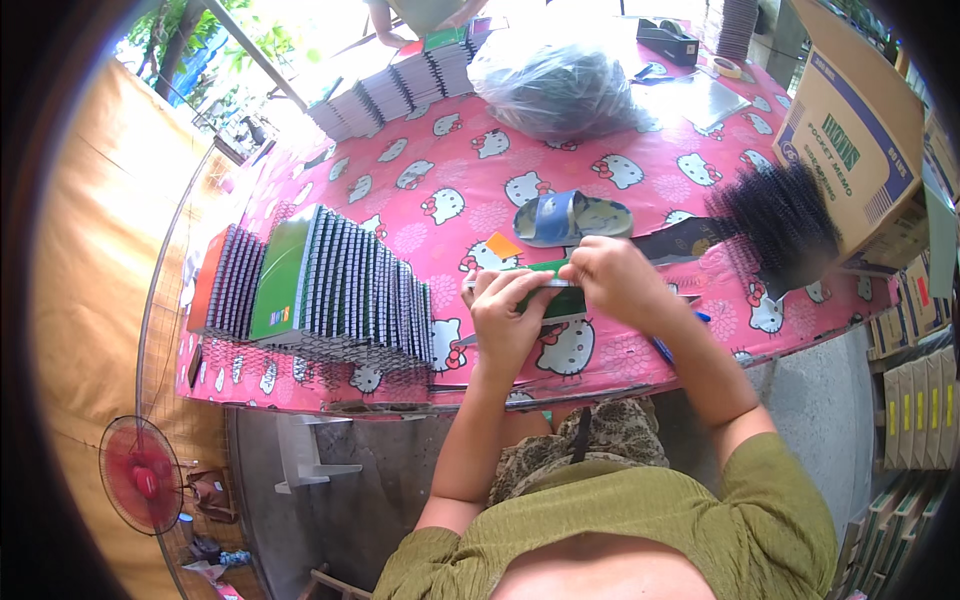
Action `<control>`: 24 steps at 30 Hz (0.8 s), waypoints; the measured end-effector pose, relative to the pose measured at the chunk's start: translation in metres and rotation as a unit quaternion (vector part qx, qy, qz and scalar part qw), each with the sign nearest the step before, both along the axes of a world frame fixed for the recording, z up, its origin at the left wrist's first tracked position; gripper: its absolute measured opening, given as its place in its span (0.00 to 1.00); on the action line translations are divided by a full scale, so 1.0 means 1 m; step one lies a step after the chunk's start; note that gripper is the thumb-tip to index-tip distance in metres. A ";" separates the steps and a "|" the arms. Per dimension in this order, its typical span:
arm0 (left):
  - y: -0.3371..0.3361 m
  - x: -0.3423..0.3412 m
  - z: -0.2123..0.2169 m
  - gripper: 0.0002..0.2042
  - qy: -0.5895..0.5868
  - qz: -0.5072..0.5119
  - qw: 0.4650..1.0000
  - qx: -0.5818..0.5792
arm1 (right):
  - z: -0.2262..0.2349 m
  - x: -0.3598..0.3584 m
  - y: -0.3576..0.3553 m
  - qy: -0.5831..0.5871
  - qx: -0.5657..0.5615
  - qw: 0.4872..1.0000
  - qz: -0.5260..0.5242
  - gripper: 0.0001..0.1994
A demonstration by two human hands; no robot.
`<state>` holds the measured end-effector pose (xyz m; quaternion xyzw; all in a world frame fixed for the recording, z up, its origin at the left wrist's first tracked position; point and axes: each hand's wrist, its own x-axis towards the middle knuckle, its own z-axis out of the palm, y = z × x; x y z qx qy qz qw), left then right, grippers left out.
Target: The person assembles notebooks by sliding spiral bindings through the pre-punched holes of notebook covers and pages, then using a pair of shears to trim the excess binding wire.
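Observation:
A small green-covered notebook is tilted up at the near side of the table, its white page edge facing me. My left hand grips its left part, thumb and fingers closed on it. My right hand is closed in a pinch at the upper right edge of the notebook; whatever is between those fingertips is hidden. Just beyond them lies a blue patterned slide sandal. An orange slip of paper lies past my left hand. Blue pens lie beside my right forearm.
Green and orange spiral notebooks stand in rows at left. Black spiral wires lie by a cardboard box at right. Beyond are a clear plastic bag, more notebooks and another person. A red fan stands lower left.

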<state>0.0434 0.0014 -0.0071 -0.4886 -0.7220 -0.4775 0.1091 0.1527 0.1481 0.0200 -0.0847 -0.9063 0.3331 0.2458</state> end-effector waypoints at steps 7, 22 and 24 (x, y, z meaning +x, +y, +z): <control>0.005 -0.004 0.003 0.14 0.014 0.024 1.000 0.014 | -0.041 -0.028 0.096 -0.171 0.282 0.943 -0.053 0.13; 0.006 -0.018 0.003 0.14 -0.019 -0.020 1.000 -0.014 | -0.012 0.020 0.078 0.061 -0.455 0.874 0.158 0.20; 0.009 -0.019 0.006 0.22 -0.048 -0.017 0.998 -0.028 | -0.021 0.006 0.084 0.016 -0.248 0.961 0.125 0.21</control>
